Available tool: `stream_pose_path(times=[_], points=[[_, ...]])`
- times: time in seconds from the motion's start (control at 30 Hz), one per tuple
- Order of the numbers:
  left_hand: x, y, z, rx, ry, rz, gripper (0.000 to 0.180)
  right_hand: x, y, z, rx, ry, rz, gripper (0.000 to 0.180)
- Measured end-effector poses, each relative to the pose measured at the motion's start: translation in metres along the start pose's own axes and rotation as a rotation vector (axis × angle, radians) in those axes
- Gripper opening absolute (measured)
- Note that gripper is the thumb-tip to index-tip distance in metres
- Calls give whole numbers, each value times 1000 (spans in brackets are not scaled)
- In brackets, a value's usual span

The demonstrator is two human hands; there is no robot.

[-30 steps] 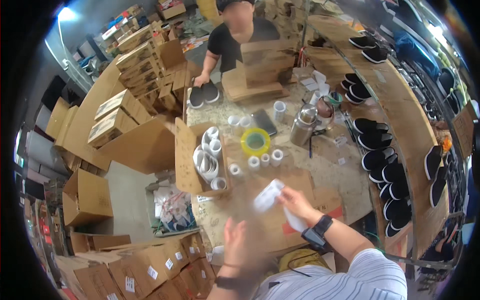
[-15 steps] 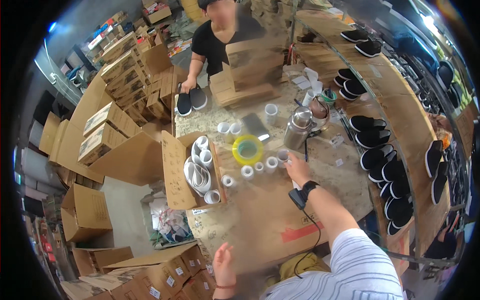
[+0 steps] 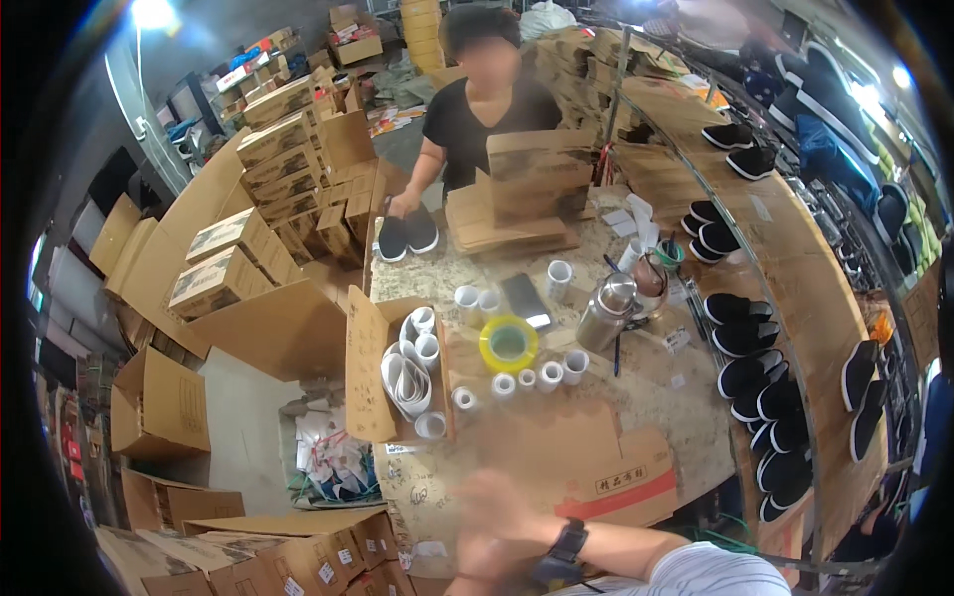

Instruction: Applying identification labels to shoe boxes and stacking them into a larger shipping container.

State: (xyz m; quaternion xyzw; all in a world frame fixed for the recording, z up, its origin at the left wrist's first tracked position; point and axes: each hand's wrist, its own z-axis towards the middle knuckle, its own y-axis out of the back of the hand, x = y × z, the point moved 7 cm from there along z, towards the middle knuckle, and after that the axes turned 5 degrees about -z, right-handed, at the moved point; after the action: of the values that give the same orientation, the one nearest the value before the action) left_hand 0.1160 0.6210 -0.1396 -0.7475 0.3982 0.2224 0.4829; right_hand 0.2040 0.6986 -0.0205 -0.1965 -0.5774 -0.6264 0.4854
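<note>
In the head view, your right hand (image 3: 497, 505) blurs over the near side of the worktable (image 3: 696, 427), beside the flattened cardboard carton (image 3: 556, 447) with its red strip lying to the right. Your left hand (image 3: 479, 554) is just nearer, smeared too; I cannot tell whether either one is loose or gripping something. Beyond the carton, small white rolls (image 3: 574, 373) stand near the yellow tape roll (image 3: 485, 344), with a cardboard box (image 3: 366, 402) of more rolls to the left
</note>
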Motion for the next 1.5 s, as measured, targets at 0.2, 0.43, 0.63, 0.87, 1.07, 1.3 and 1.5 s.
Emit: stream_pose_path(times=[0.2,0.43,0.63,0.87,1.07,1.3,1.5], points=[[-51,24,-22,-326,-30,94,9,18,97,63,25,131,-56,38],[-60,52,-27,-506,-96,-48,16,136,147,91,732,581,-69,42],[-78,32,-23,-466,-60,-133,17,156,261,109,-375,803,484,36],[-78,53,-16,-372,-65,-62,9,83,107,90,-28,512,-11,28],[-86,37,-22,-353,13,-207,29,40,58,12,189,111,45,22],[-95,15,-4,-235,-141,-63,31,47,46,-17,255,-19,116,21],[-104,26,-16,-289,-63,-17,30,60,40,-18,270,97,72,20]])
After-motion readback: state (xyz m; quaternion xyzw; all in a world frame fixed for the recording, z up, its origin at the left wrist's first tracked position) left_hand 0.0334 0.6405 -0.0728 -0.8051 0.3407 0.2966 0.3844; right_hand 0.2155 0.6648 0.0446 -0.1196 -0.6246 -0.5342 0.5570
